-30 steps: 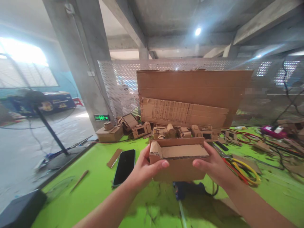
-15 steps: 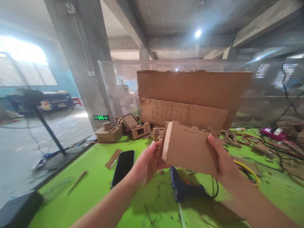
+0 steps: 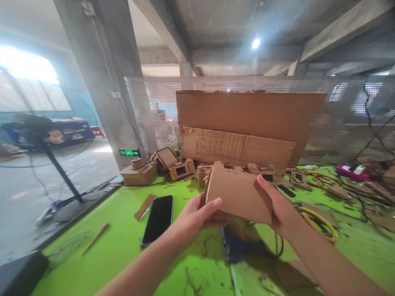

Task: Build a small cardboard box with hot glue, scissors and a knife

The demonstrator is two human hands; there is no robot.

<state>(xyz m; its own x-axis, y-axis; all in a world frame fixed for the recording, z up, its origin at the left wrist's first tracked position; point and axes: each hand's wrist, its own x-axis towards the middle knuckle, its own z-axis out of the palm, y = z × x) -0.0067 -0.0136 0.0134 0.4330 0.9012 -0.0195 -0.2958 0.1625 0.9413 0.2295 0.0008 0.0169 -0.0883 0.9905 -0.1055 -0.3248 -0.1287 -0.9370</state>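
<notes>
Between both hands I hold a folded piece of brown cardboard (image 3: pixel 237 191) above the green table. My left hand (image 3: pixel 197 213) is closed on its left end, thumb on the front face and fingers underneath. My right hand (image 3: pixel 277 203) grips the right edge, with the thumb near the upper corner. The fingers behind the cardboard are hidden. Beneath it a dark blue glue gun (image 3: pixel 243 246) lies on the table. A phone with a black screen (image 3: pixel 158 220) lies left of my left hand.
Small cardboard pieces (image 3: pixel 182 169) line the back of the table (image 3: pixel 101 263), below a large upright cardboard sheet (image 3: pixel 247 111). A thin stick (image 3: pixel 96 238) and a cardboard strip (image 3: pixel 144 206) lie at left. Right are a yellow cable loop (image 3: pixel 324 226) and red wires (image 3: pixel 321 181).
The cardboard has moved slightly left and its left edge has turned, so the pale strip there shows less. My left thumb has come onto the front face.
</notes>
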